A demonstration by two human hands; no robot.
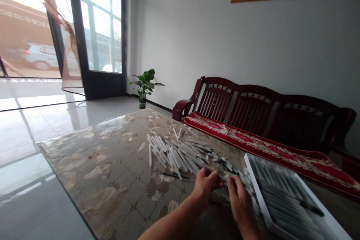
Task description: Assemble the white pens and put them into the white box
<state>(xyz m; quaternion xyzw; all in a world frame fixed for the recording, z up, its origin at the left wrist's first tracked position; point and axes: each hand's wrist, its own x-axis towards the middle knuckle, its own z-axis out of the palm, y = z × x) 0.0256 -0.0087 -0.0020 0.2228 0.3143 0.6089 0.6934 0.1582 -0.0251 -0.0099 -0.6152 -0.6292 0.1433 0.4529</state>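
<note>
My left hand is closed, thumb and fingers pinching a slim whitish pen. At the other end of that pen, my right hand is also closed in a pinch; its fingers hide that tip. Just beyond my hands lies a loose pile of white pen barrels. A thin dark stick, like a pen refill, rests in front of the pile. Small white and black pieces, which look like pen caps, are scattered between the pile and my right hand.
A white tray full of dark and clear pens stands to the right of my hands. The patterned tabletop reaches far left. Behind it are a dark red wooden bench with a red cushion, a potted plant and glass doors.
</note>
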